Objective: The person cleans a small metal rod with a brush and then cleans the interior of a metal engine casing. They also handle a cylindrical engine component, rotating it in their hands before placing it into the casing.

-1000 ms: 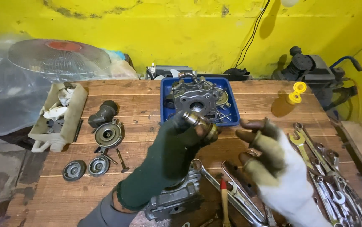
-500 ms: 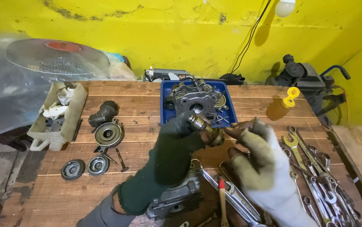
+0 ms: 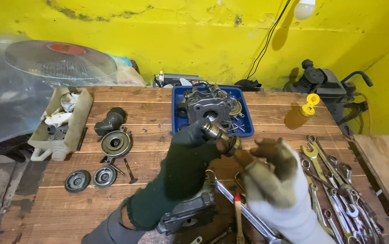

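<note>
My left hand (image 3: 183, 162), in a dark green glove, holds up a short brass-and-steel cylindrical part (image 3: 219, 134) above the wooden workbench (image 3: 158, 113). My right hand (image 3: 269, 176), in a white and olive fingerless glove, is beside it with fingertips touching the part's lower end. Under both hands lie a grey metal housing (image 3: 187, 212), long wrenches (image 3: 244, 210) and a red-tipped brush (image 3: 238, 217).
A blue tray (image 3: 244, 115) with a metal pump body (image 3: 209, 106) stands behind the hands. Round metal discs (image 3: 78, 180) and a pulley (image 3: 116, 143) lie left, beside a cut plastic container (image 3: 63, 124). Several spanners (image 3: 339, 185) are right; a yellow-capped bottle (image 3: 304, 113) is back right.
My right hand has moved left from open and apart to closing its fingers on the lower end of the part. My left hand kept the part raised.
</note>
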